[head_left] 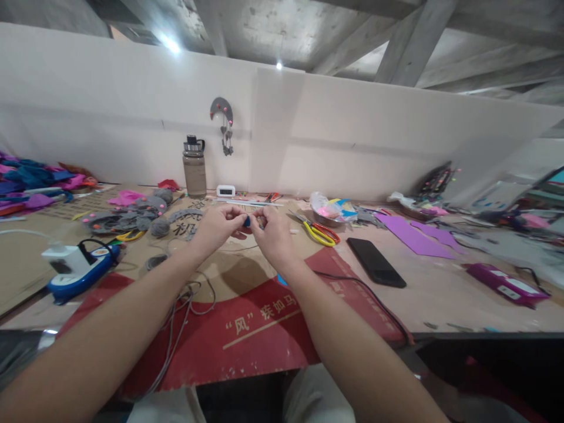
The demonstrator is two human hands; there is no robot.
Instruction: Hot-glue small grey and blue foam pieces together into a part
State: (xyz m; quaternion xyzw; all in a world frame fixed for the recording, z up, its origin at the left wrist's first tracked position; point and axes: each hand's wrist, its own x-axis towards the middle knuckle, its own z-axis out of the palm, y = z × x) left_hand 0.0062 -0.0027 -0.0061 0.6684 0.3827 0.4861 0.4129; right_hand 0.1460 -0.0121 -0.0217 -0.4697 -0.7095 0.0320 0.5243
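My left hand [222, 228] and my right hand [272, 232] meet above the middle of the table, fingertips pinched close together. Between them they hold a small dark blue piece [247, 221], too small to name surely; it may be felt. Grey cord [187, 302] lies loosely looped below my left forearm. To the left of my left hand are grey felt pieces [143, 211] with pink and orange dots, and a ball of grey yarn [159, 227]. Yellow-handled scissors [321, 234] and red-handled scissors [330, 233] lie right of my right hand.
Brown and red cardboard [264, 346] covers the table's front. A water bottle [194, 170] and a small white clock [226, 191] stand at the wall. A phone [375, 262], purple felt [412, 235] and a magenta power strip [506, 283] lie right; a blue power strip [83, 276] lies left.
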